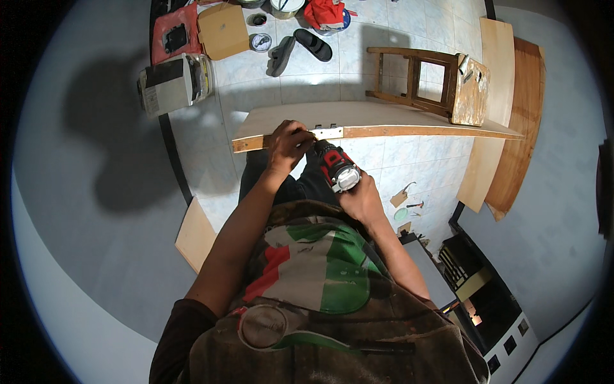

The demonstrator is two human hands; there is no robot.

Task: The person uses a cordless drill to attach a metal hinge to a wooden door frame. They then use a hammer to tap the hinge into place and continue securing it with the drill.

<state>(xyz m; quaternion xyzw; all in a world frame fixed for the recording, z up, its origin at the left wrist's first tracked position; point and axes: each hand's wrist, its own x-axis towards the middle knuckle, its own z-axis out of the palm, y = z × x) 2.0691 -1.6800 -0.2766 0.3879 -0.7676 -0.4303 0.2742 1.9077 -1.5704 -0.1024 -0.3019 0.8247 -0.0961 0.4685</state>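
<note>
A wooden door panel (409, 115) stands on its long side in front of me, its narrow edge upward. A metal hinge (329, 132) lies on that edge. My right hand (359, 197) is wrapped round a red and black cordless drill (334, 163), its chuck pointing at the hinge's left end. Beside the chuck, my left hand (288, 148) rests at the panel edge with its fingers pinched together. Whatever is between those fingers is too small to make out, and the drill's tip is partly hidden by them.
A worn wooden stool (470, 89) lies on its side against the panel's far right. Long boards (521, 121) lean along the right wall. Beyond the panel are sandals (313, 45), a cardboard box (222, 31) and paint cans (286, 6). A hammer (414, 205) lies right.
</note>
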